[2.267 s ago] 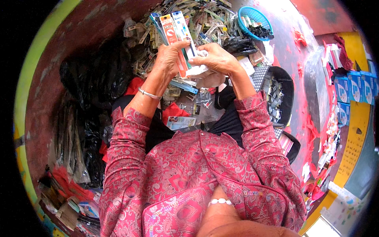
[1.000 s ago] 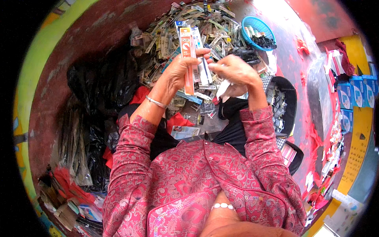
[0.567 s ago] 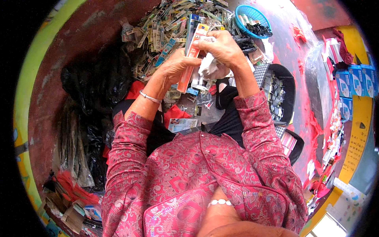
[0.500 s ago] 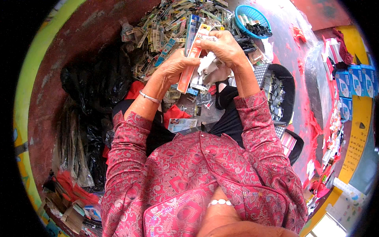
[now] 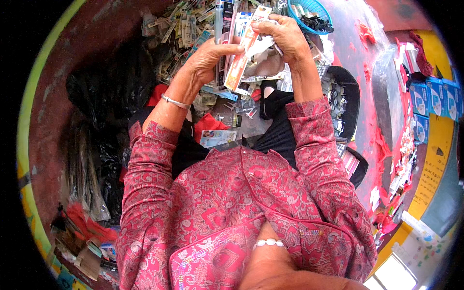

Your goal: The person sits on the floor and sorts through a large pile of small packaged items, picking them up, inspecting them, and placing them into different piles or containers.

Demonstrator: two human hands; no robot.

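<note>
Both my hands are raised over a heap of slim packets, working on long narrow ones. My left hand (image 5: pixel 205 58) is closed round a dark slim packet (image 5: pixel 224 21), its thumb reaching across to an orange-and-white slim packet (image 5: pixel 237 72). My right hand (image 5: pixel 289 37) pinches that orange packet near its upper end. Crumpled white wrapping (image 5: pixel 261 47) hangs under the right fingers; whether it belongs to the packet I cannot tell. A white-and-blue packet (image 5: pixel 243 20) shows between the dark and orange ones. What the packets contain is not visible.
Beyond my hands spreads the heap of slim packets (image 5: pixel 181 29). A blue basket (image 5: pixel 293 10) with black items stands far right. Nearer on the right is a black box (image 5: pixel 352 92) of small packets. Black plastic bags (image 5: pixel 108 92) lie left; red cloth (image 5: pixel 209 124) lies between my legs.
The whole view has shifted, and my hands with the packets sit higher in it. The dark packet and the white-and-blue one now show more clearly beside the orange one. Both hands keep their hold.
</note>
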